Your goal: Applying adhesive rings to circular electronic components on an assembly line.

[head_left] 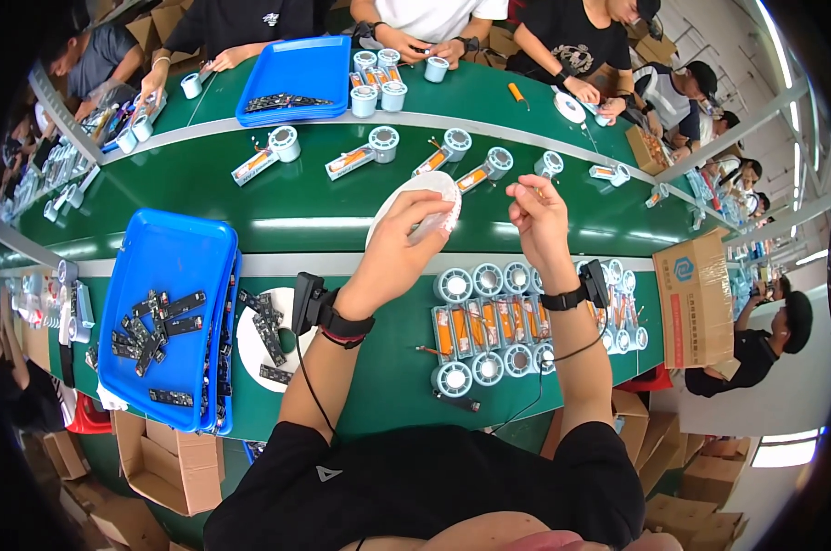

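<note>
My left hand is closed on the rim of a white round roll, perhaps of tape or stickers, raised over the green table. Just right of it, my right hand is raised with thumb and fingers pinched together; whatever lies between them is too small to make out. Below my hands several light-blue fan bodies stand in tight rows, with orange batteries in their open handles. Beyond the roll, more fan bodies lie spaced along the green conveyor belt.
A blue tray with black circuit boards stands at left, beside a white disc bearing more boards. A cardboard box stands at right. Across the belt are co-workers and another blue tray. Thin cables hang from my wrist straps.
</note>
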Tool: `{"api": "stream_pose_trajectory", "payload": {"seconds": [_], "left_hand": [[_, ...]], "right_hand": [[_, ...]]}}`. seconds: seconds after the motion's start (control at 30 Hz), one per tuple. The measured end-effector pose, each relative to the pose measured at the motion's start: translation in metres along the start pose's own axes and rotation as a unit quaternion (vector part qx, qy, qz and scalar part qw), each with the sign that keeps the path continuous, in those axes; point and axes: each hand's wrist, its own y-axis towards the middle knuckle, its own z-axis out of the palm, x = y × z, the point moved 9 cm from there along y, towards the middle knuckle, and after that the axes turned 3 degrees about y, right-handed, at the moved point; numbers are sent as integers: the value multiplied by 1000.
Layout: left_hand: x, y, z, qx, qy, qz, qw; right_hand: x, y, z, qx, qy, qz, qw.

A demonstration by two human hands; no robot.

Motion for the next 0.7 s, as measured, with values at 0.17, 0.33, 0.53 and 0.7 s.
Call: {"api": "stream_pose_trajectory", "payload": {"seconds": [0.17,0.33,0.53,0.7], "left_hand": [[2,0,-2,-7,7,0,1000],[-4,1,-9,-16,16,9,1000],[-7,-3,-15,-30,2,21,999],[-12,-4,-23,-41,1,34,999]], "right_hand": [[8,-19,27,62,38,8,997],[12,-23,43,80,45,-28,995],[13,-36,58,90,53,-45,994],[14,-41,76,116,80,-38,989]]}}
